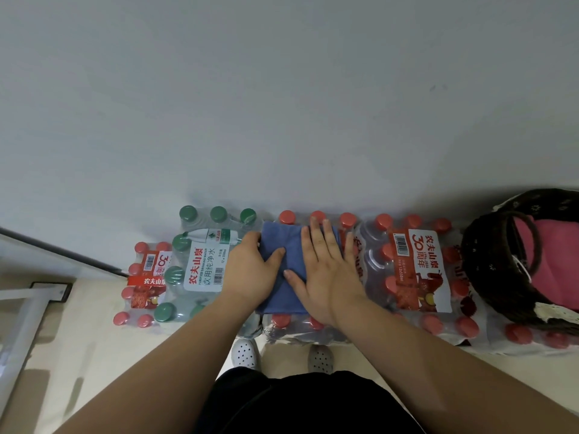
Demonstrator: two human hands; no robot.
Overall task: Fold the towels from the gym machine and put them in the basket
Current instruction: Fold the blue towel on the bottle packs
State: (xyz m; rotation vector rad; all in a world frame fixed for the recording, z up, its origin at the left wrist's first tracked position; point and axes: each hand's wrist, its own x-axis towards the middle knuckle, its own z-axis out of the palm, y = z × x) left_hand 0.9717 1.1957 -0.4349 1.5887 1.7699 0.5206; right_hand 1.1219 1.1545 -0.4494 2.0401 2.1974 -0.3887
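A blue towel (283, 242), folded into a narrow rectangle, lies on top of a shrink-wrapped pack of red-capped water bottles (282, 321). My right hand (326, 270) lies flat on the towel's right half with straight fingers pointing to the wall. My left hand (250, 270) grips the towel's left edge, thumb on top and fingers curled under the edge. At the far right stands a dark woven basket (488, 270) holding a folded pink towel (551, 264).
Packs of water bottles line the white wall: a green-capped pack (200, 264), a small red-capped pack (145, 283) at left, another red-capped pack (413, 270) next to the basket. A white metal frame (28, 311) stands at lower left. My feet (282, 357) are on the beige floor.
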